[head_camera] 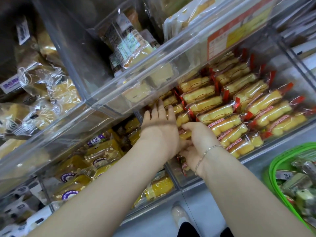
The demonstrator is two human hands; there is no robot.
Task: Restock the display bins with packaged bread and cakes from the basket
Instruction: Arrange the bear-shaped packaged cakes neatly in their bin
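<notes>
Both my hands reach into a clear display bin (282, 129) filled with rows of yellow cakes in red-edged clear wrappers (217, 113). My left hand (159, 122) lies flat, fingers spread, on the cakes at the bin's left end. My right hand (195, 139) curls its fingers around one red-edged cake packet (183, 134) at the bin's near left corner. A green basket (273, 170) with several wrapped items stands at the lower right.
Above hangs another clear bin (136, 79) with pale cake slices and an orange price label (239, 26). Lower left bins hold yellow bread with purple round labels (68, 177). Bagged bread sits at far left. A shoe (179, 216) shows on the grey floor.
</notes>
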